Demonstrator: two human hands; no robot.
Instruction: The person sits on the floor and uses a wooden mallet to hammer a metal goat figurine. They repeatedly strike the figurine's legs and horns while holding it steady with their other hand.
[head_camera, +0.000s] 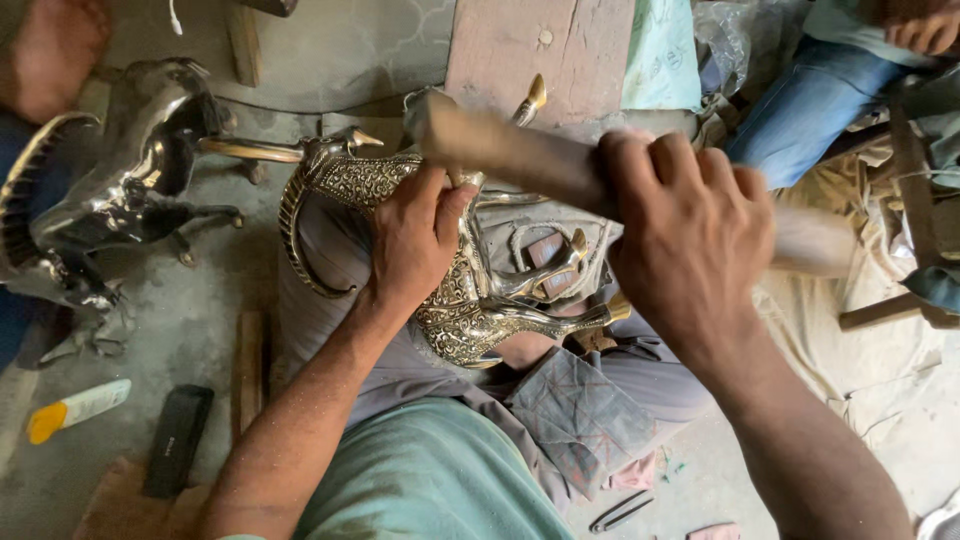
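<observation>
Nearest the camera, the person's green shirt fills the bottom edge, with grey trousers beyond it. On the lap lies a brass horse figure, engraved all over, its legs pointing right and its curved tail toward the left. The left hand is wrapped around the horse's body, fingers closed over the top and thumb up beside it, pinning the figure to the lap. The right hand is clenched tight around the wooden handle of a hammer, which is blurred; its head hangs over the horse's upper side, but whether it touches the brass cannot be told.

On the floor to the left lie a black bar and a white tube with a yellow cap. Farther left stands a silver horse figure. Beyond the lap lies a wooden plank, and at the top right sits another person in jeans.
</observation>
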